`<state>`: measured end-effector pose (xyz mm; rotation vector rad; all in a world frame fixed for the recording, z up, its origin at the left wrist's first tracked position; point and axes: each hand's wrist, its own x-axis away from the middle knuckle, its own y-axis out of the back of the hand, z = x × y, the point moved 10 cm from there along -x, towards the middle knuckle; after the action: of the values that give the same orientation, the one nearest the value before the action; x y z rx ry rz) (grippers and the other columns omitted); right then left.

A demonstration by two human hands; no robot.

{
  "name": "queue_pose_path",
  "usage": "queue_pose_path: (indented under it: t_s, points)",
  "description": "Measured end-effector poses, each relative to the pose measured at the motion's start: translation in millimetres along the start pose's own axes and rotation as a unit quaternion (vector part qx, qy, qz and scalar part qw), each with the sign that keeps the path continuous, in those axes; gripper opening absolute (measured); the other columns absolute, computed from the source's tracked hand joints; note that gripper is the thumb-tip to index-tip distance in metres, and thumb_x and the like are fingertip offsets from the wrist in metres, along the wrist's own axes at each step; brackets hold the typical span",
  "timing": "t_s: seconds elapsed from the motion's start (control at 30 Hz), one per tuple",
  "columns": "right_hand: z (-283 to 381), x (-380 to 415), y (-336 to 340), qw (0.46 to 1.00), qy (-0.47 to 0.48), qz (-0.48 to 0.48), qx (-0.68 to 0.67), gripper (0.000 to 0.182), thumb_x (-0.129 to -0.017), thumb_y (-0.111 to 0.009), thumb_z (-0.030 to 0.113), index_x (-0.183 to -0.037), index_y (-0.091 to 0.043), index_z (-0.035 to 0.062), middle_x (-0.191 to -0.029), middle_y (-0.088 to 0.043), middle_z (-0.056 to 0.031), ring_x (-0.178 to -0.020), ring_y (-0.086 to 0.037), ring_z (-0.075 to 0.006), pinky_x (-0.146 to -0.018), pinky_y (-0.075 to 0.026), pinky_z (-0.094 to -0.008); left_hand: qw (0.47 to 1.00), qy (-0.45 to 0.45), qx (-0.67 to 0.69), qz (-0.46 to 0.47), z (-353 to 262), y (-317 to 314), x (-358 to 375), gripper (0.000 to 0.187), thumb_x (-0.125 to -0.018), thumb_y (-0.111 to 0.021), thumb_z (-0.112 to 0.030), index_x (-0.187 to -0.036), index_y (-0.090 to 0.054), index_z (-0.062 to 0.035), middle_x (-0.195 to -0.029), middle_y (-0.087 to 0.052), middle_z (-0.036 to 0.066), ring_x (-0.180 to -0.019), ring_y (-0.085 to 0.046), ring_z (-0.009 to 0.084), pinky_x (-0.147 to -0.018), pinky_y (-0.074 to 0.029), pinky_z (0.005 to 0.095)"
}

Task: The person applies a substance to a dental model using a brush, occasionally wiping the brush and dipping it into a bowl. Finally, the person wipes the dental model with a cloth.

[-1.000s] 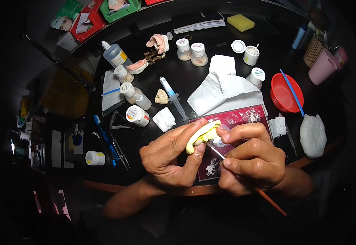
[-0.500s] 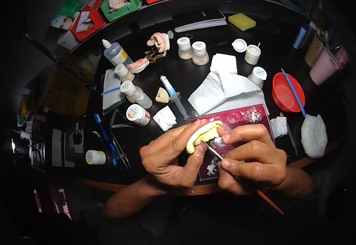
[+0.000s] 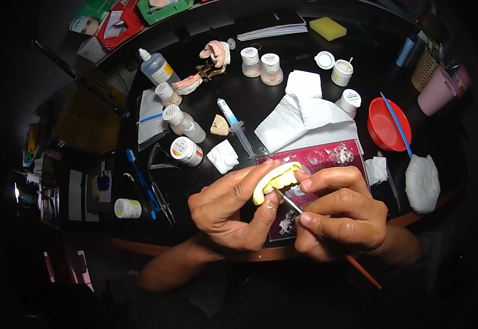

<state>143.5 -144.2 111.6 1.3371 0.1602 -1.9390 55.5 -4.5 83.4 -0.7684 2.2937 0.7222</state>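
Observation:
My left hand [image 3: 230, 205] pinches a pale yellow, curved dental model [image 3: 272, 179] with a row of teeth between its fingers and thumb. In my right hand [image 3: 340, 214] is a thin brush [image 3: 289, 202] with a metal ferrule and an orange-brown handle that comes out below the hand. Its tip touches the model's teeth near my left thumb. My right index fingertip rests at the model's right end. Under both hands lies a dark red mixing slab [image 3: 314, 148] with smears of white paste on it.
Beyond the slab are a folded white cloth [image 3: 304, 123], a syringe [image 3: 238, 129] and powder jars [image 3: 272, 70]. A red bowl [image 3: 380, 134] with a blue-handled tool stands right. Dental models on an articulator [image 3: 208, 71] sit at the back, bottles [image 3: 181, 125] left.
The model has tilted slightly and the brush tip has shifted a little along its teeth. Both hands keep their grip. The whole view has moved slightly.

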Motion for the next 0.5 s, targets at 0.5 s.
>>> queue_pose_path:
  t_s: [0.5]
  points:
    - [-0.1,0.0,0.1,1.0,0.004,-0.005,-0.001,0.02,-0.071,-0.08,-0.007,-0.089,-0.073,-0.0018,-0.083,-0.07,-0.0094,-0.1,-0.073,-0.0336,-0.083,-0.062,-0.0407,1.0,-0.007,0.009,-0.009,0.7,-0.2,-0.3,0.04,-0.084,-0.075,0.003,-0.123,-0.072,0.0106,-0.106,-0.077,0.027,-0.094,-0.078,0.0256,-0.082,-0.061,0.0297]
